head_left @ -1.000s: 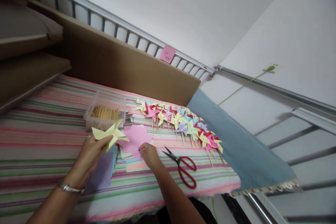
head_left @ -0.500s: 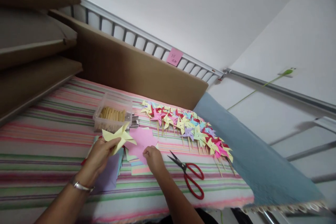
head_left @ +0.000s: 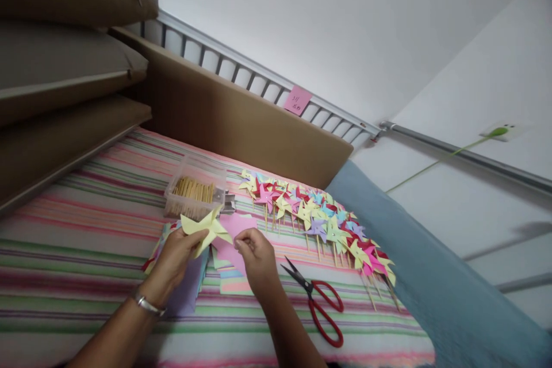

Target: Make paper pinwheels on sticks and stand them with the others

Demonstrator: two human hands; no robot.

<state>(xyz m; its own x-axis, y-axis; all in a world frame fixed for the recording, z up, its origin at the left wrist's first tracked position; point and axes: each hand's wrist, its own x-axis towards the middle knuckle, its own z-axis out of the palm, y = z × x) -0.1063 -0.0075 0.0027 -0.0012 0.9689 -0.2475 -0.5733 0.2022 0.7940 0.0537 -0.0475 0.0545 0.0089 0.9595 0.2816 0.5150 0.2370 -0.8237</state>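
Note:
A pale yellow paper pinwheel [head_left: 207, 229] is pinched between the thumb and fingers of my left hand [head_left: 172, 261]. Just right of it is my right hand [head_left: 259, 259], its thumb and forefinger pressed together near the pinwheel's edge; whatever they hold is too small to make out. Beneath both hands lie a pink paper sheet [head_left: 230, 250], a stack of purple paper [head_left: 185, 296] and other coloured sheets. Beside my right forearm rest black-bladed scissors [head_left: 311, 288] with red handles, spread apart on the cloth.
Behind my left hand stands a clear plastic box [head_left: 171, 206] of wooden sticks [head_left: 194, 190]. Rows of finished pinwheels on sticks [head_left: 318, 225] lie to the right on the striped cloth [head_left: 99, 276]. A brown board [head_left: 241, 126] borders the back; brown padded panels [head_left: 64, 57] rise at left.
My right hand has lifted from over the pink paper and come closer to the yellow pinwheel. My left hand still holds the pinwheel. The whole view has shifted slightly.

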